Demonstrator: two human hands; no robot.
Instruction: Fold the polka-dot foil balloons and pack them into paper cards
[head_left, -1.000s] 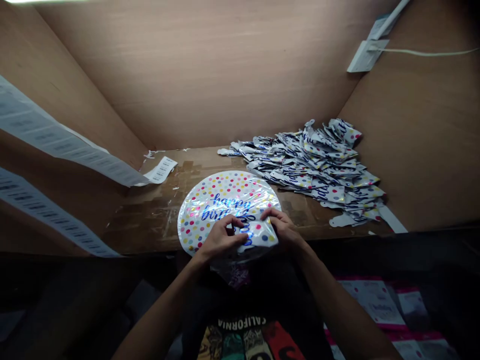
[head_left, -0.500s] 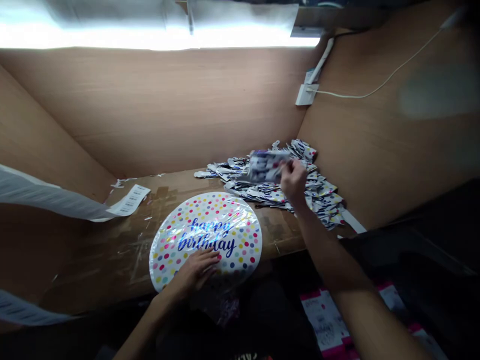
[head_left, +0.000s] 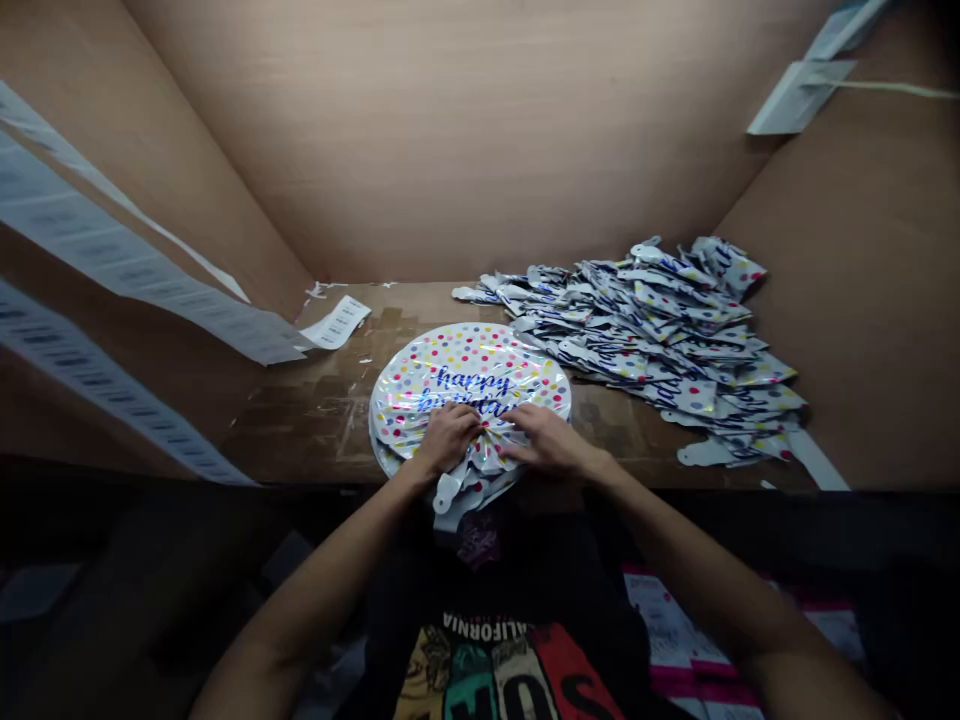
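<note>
A round, flat foil balloon with coloured dots and blue "happy birthday" lettering lies at the table's front edge, on top of at least one more like it. Its lower part is bunched into creases between my hands. My left hand is closed on the gathered foil at the left of the creases. From the right, my right hand pinches the foil, thumb below and fingers above. A white tail with a hole hangs below my left hand. Folded foil balloons form a large pile to the right.
Brown taped cardboard covers the table. Strips of printed labels hang at the left, one end resting on the table. Wooden panels enclose the back and sides. Pink-edged packets lie low at the right.
My right hand has left the pile, let go of a folded balloon, and come to the round one. Both hands now bunch its foil. The view has tilted down.
</note>
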